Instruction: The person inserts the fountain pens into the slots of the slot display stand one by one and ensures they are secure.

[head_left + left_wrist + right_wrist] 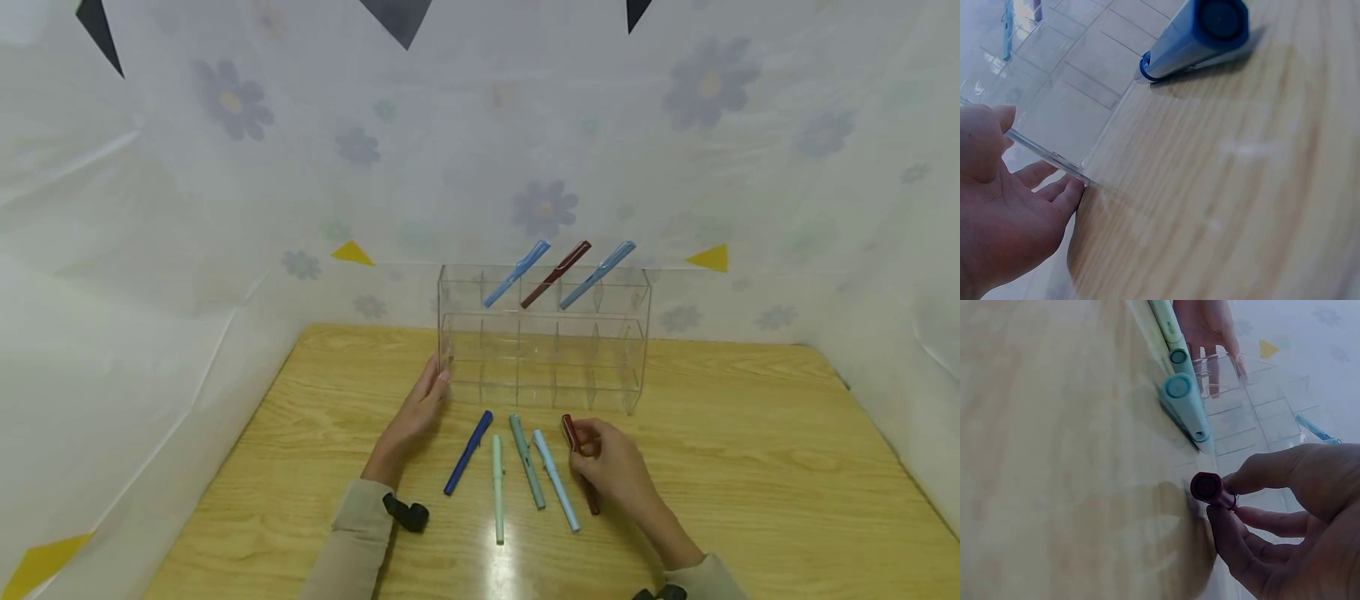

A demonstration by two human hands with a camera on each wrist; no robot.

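A clear tiered pen rack [537, 398] stands at the back of the table. My left hand [415, 414] holds its left side edge; in the left wrist view, the thumb crosses the edge and the fingers lie along the outside. My right hand [617, 468] pinches a dark red pen [569, 431] between thumb and fingers, at the right end of a row of pens. To its left lie a light blue pen [557, 481], a grey-green pen [528, 462], a pale green pen [498, 492] and a dark blue pen [468, 453].
In the rack's upper tier, a blue pen [516, 274], another dark red pen [556, 275] and a second blue pen [597, 275] lean to the right. Behind the wooden table [750, 467] hangs a flowered white sheet [465, 167].
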